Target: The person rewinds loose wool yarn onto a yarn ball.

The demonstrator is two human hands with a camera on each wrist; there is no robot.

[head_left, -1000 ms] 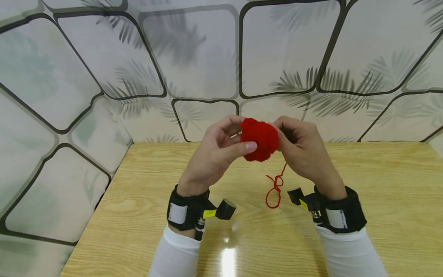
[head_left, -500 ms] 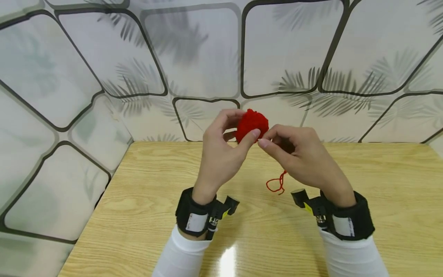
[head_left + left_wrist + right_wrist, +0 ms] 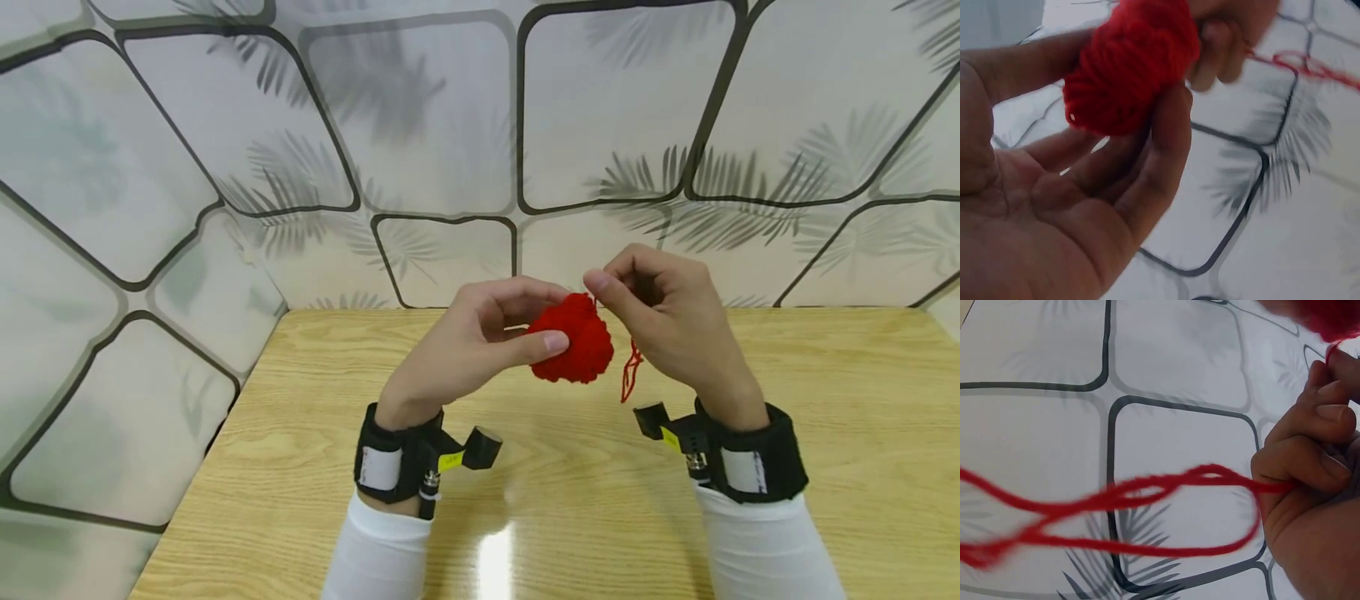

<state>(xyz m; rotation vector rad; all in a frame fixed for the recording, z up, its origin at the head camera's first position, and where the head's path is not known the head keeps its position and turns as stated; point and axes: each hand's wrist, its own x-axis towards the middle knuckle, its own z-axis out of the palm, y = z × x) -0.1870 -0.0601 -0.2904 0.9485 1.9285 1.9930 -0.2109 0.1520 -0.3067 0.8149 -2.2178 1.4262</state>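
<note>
In the head view, a ball of red yarn (image 3: pixel 585 354) is held above the table between the thumb and fingers of my left hand (image 3: pixel 450 358). The left wrist view shows the wound strands of the ball (image 3: pixel 1129 69), with fingers on both sides of it. Just right of the ball, my right hand (image 3: pixel 671 321) pinches a strand leading up from it, thumb against forefinger. Its other fingers curl round the loose yarn tail (image 3: pixel 632 372), which hangs below. In the right wrist view this tail (image 3: pixel 1147 551) forms long, slack loops coming out of the curled fingers.
A wooden table (image 3: pixel 300 467) lies under both hands. Behind it rises a pale wall covering (image 3: pixel 442 117) with dark outlines and leaf prints. Both wrists carry black straps with small cameras, the left strap (image 3: pixel 401 458) and the right strap (image 3: pixel 757 458).
The ball has tilted up, then come down lower and turned in my left hand. My right hand has moved from the ball's side to above its upper right, drawing a strand. The hanging tail has shifted right.
</note>
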